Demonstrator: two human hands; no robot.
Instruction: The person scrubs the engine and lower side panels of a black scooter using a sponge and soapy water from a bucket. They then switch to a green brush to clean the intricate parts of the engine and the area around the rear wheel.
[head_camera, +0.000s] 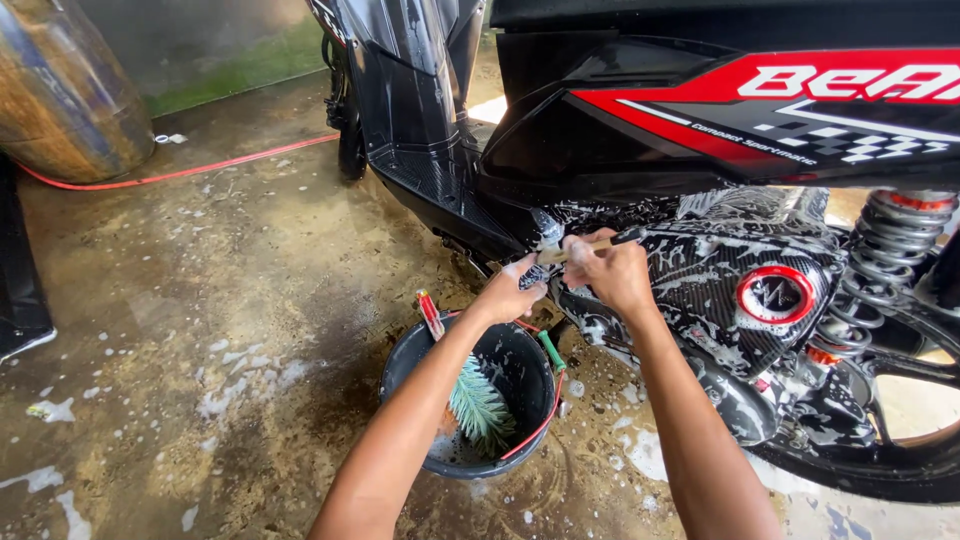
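A black scooter (640, 130) with red trim stands on wet concrete, its soapy engine cover (720, 280) in front of me. My right hand (612, 272) grips a small wooden-handled brush (585, 246) held against the foamy cover. My left hand (510, 290), covered in suds, touches the brush's bristle end at the lower body panel. Below both arms sits a black bucket (445, 455) holding a green bristle brush (480, 405) and other tools.
A red hose (200, 170) runs across the wet, soap-flecked floor (200, 330). A large barrel (65, 90) stands at the top left. The rear wheel (900, 440) and a coil shock absorber (885, 250) are at the right.
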